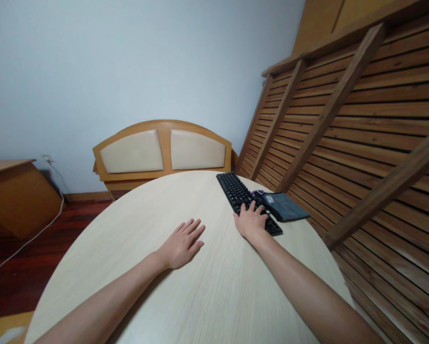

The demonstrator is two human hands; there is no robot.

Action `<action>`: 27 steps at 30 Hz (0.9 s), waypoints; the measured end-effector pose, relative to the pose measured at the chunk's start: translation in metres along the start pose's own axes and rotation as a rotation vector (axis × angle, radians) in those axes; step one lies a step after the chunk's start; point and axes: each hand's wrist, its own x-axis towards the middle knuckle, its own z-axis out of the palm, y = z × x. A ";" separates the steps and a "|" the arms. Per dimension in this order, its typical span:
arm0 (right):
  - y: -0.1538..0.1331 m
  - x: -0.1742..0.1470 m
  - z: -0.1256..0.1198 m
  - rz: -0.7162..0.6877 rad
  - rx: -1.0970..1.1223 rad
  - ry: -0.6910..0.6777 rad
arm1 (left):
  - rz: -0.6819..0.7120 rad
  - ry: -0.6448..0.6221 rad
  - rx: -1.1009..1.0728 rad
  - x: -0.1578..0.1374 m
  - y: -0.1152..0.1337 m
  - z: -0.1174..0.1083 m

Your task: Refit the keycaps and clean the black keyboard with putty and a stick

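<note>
A black keyboard (235,189) lies slantwise near the right edge of the round pale table (142,210). Across its nearer part rests my right hand (250,221), fingers spread over the keys and not wrapped round it. My left hand (183,242) lies palm down at the middle of the table, fingers stretched out, holding nothing. Just right of the keyboard is a dark grey cloth-like piece or pouch (288,207) with a pale label. A small purple item (258,193) shows between the two; what it is I cannot make out.
A wooden headboard (167,149) with two cream panels stands behind the table. On the right, a large slatted wooden frame (329,129) leans close to the table's edge. At left are a wooden desk (16,196) and a white cable (52,220) running across the dark red floor.
</note>
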 end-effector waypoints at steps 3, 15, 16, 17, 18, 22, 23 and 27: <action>0.003 -0.001 0.003 -0.004 0.019 0.030 | -0.027 0.022 -0.003 -0.003 0.002 -0.001; -0.003 -0.047 0.015 -0.688 0.360 0.111 | -0.031 0.035 -0.008 -0.007 -0.004 -0.004; -0.006 -0.048 0.016 -0.750 0.415 0.055 | -0.026 0.032 -0.006 -0.008 -0.005 -0.004; -0.008 -0.048 0.017 -0.791 0.458 0.002 | -0.023 0.028 -0.004 -0.009 -0.006 -0.004; -0.010 -0.049 0.017 -0.816 0.487 -0.044 | -0.022 0.023 0.000 -0.009 -0.006 -0.004; -0.010 -0.049 0.017 -0.844 0.506 -0.111 | -0.021 0.015 0.006 -0.010 -0.005 -0.004; -0.009 -0.049 0.017 -0.845 0.502 -0.108 | -0.019 0.017 0.003 -0.010 -0.005 -0.004; -0.008 -0.050 0.014 -0.839 0.482 -0.094 | -0.011 0.024 -0.010 -0.011 -0.005 -0.004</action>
